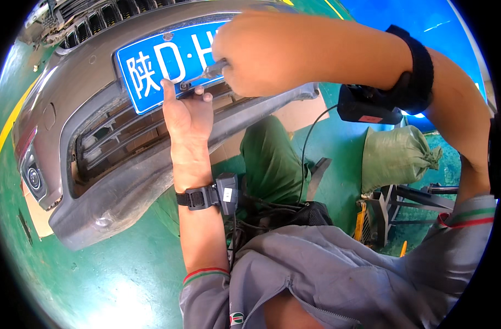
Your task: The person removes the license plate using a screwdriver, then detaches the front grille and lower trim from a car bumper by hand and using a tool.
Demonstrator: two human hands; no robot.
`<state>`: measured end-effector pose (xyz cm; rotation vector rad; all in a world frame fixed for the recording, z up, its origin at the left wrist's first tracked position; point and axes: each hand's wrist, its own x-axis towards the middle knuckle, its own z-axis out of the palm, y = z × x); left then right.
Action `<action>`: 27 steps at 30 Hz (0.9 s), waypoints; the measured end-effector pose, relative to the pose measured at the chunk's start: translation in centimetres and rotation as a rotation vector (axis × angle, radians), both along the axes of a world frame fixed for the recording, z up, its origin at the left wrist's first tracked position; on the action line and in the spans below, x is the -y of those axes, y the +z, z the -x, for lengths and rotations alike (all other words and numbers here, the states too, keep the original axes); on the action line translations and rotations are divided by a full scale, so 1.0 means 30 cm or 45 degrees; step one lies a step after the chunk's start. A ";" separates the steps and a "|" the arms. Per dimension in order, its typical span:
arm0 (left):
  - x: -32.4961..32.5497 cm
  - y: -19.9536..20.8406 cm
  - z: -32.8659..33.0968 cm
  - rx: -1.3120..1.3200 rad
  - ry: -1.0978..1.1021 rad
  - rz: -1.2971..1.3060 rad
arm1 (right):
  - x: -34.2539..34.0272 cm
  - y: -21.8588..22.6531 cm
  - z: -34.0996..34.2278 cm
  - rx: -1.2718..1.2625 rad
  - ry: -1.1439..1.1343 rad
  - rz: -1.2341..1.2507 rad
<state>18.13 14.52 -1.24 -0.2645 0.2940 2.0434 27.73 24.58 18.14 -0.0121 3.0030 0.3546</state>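
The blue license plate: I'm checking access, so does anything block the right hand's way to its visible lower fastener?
Nothing visible does: the metal tool in the right hand points across the blue license plate to the fastener. The left hand sits alongside, not between.

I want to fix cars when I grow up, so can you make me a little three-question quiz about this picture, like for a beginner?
1. Pick one. The plate is mostly:
a) red
b) blue
c) yellow

2. True or false: in the picture, the sack is to the left of the bumper.

3. Which hand does the metal tool stick out of?

Key:
1. b
2. False; it is to the right.
3. The right hand.
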 end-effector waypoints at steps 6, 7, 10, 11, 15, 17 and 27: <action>0.005 0.012 -0.002 0.026 0.007 0.062 | -0.018 0.012 -0.088 0.193 -0.290 0.465; 0.008 0.012 -0.001 0.025 0.015 0.066 | 0.007 0.027 -0.104 0.244 -0.532 0.745; 0.001 0.017 -0.011 0.024 -0.007 0.011 | 0.063 0.038 -0.129 0.214 -1.005 1.165; 0.003 0.022 -0.012 0.017 0.004 0.035 | 0.071 0.036 -0.130 0.138 -1.218 1.308; 0.013 0.028 -0.011 -0.010 0.023 0.058 | 0.070 0.034 -0.125 0.182 -1.231 1.352; 0.010 0.039 -0.013 -0.006 0.025 0.082 | 0.047 0.014 -0.131 0.222 -1.122 1.315; 0.001 0.021 -0.008 0.006 0.012 0.019 | 0.035 0.028 -0.125 0.372 -0.891 1.049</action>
